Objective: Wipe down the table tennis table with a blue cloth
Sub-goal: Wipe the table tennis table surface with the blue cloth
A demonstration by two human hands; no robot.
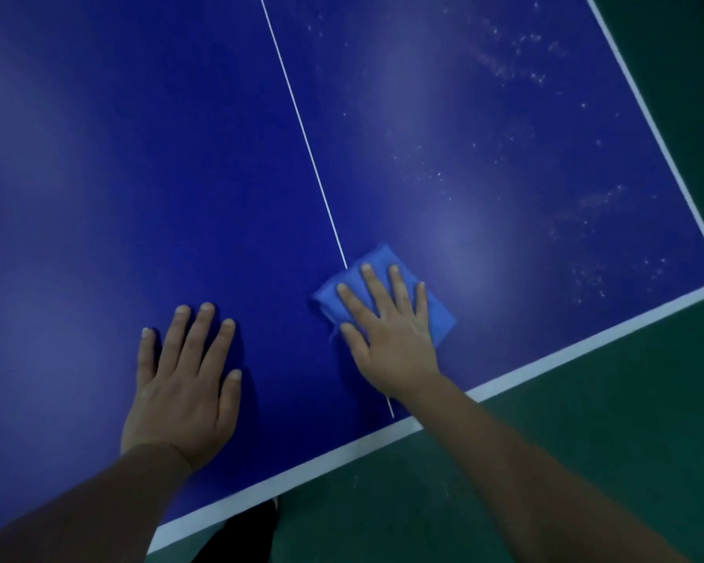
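Head view: blue cloth (387,290) under flat R hand (387,331); L hand (186,384) flat on table (139,156) beside.

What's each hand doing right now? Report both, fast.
Left hand: open, flat on the table, holding nothing.
Right hand: open, straight fingers pressing the blue cloth onto the table.

No readable text, label, brand or number anywhere. Only plain white lines on the blue desk (139,176): a thin centre line (301,128) and a broad edge border (586,343).
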